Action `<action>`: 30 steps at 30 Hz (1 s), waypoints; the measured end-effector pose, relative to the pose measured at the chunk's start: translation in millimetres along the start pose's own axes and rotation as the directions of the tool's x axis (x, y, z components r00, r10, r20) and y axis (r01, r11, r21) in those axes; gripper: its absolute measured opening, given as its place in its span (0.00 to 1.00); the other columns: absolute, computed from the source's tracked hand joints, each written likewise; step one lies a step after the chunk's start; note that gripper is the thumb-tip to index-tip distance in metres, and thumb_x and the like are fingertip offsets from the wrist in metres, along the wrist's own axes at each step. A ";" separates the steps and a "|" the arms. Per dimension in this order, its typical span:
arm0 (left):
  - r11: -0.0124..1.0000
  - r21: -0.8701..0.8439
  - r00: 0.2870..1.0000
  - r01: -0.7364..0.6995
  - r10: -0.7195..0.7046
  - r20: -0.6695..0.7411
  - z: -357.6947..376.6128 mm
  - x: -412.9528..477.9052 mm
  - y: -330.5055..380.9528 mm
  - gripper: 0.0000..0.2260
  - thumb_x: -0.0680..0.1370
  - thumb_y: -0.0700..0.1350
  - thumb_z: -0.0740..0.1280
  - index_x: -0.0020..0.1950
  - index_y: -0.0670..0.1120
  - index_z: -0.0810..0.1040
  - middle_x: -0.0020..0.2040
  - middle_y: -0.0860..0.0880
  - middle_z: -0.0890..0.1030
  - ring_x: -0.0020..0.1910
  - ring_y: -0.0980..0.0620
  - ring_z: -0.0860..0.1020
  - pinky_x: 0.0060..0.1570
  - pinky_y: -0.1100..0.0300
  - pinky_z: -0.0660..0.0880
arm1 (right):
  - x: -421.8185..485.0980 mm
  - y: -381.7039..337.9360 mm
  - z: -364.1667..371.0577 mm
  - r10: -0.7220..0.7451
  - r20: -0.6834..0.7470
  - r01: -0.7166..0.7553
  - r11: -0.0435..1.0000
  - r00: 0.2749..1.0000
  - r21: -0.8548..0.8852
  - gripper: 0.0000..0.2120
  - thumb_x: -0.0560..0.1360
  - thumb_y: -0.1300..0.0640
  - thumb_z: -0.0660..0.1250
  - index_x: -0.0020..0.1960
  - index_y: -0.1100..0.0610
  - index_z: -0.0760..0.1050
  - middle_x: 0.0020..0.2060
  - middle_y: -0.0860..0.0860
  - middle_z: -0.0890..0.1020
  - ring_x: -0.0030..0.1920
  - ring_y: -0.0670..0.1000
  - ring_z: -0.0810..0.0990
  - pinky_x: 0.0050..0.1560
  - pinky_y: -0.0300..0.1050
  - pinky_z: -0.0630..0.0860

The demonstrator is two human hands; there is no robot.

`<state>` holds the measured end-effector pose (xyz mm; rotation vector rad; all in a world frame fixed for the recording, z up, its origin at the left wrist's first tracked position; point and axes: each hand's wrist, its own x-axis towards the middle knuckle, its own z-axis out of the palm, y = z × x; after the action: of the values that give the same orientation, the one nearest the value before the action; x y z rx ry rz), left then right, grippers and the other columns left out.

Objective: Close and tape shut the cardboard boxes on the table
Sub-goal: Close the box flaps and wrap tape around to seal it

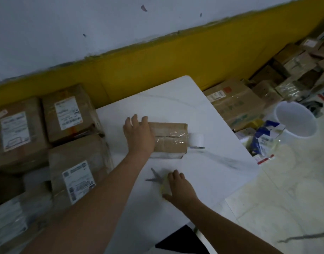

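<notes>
Small brown cardboard box (171, 136), flaps shut, clear tape over the seam, mid white table (212, 180). Left hand (139, 134) flat on its left end, fingers straight. Right hand (179, 187) lies on yellow-handled scissors (155, 177) toward the near edge; grip blurred, can't tell. Clear tape roll (196, 139) and pen (197, 147) touch the box's right side.

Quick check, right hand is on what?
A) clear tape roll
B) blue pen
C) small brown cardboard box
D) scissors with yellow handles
D: the right hand covers the yellow handles of the metal scissors on the white table; the left hand rests on the small brown cardboard box.
</notes>
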<state>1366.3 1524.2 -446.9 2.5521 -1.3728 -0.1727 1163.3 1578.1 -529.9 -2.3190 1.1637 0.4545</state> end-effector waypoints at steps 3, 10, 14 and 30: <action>0.998 0.013 0.998 -0.061 0.061 -0.001 -4.9 -28.5 24.5 0.19 0.80 0.53 0.60 0.69 0.50 0.69 0.69 0.42 0.66 0.67 0.42 0.64 0.63 0.47 0.66 | 1.6 -1.5 2.7 0.069 -0.005 -0.069 0.997 0.998 0.032 0.28 0.73 0.46 0.71 0.67 0.57 0.66 0.60 0.55 0.68 0.59 0.56 0.71 0.53 0.47 0.75; 0.943 0.157 0.932 -0.292 0.244 0.269 2.1 -21.3 0.8 0.27 0.83 0.55 0.54 0.80 0.53 0.50 0.78 0.45 0.56 0.77 0.40 0.52 0.76 0.45 0.52 | -17.2 26.5 -18.2 0.153 -0.003 -0.153 0.986 0.988 -0.072 0.20 0.72 0.45 0.69 0.57 0.56 0.72 0.54 0.53 0.76 0.52 0.54 0.78 0.43 0.44 0.70; 0.900 0.197 0.904 -0.390 0.333 0.269 -7.1 3.6 0.8 0.27 0.82 0.50 0.60 0.79 0.53 0.55 0.78 0.47 0.59 0.78 0.42 0.52 0.76 0.45 0.45 | -45.9 62.2 -43.6 0.232 0.024 -0.233 0.962 0.972 0.139 0.19 0.70 0.41 0.71 0.50 0.52 0.71 0.44 0.48 0.78 0.45 0.49 0.79 0.42 0.42 0.72; -0.192 -0.435 0.411 0.880 -0.153 0.898 10.2 -87.5 103.5 0.20 0.72 0.45 0.73 0.61 0.40 0.74 0.47 0.45 0.75 0.43 0.49 0.76 0.40 0.59 0.76 | 14.3 95.4 -199.5 0.124 -0.320 -0.089 0.989 0.939 0.121 0.15 0.78 0.42 0.65 0.51 0.55 0.76 0.45 0.49 0.78 0.43 0.50 0.76 0.40 0.46 0.72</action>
<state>1232.4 1540.7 -430.2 1.5269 0.3366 -1.5721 1107.9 1406.6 -401.0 -2.3033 1.4364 0.0400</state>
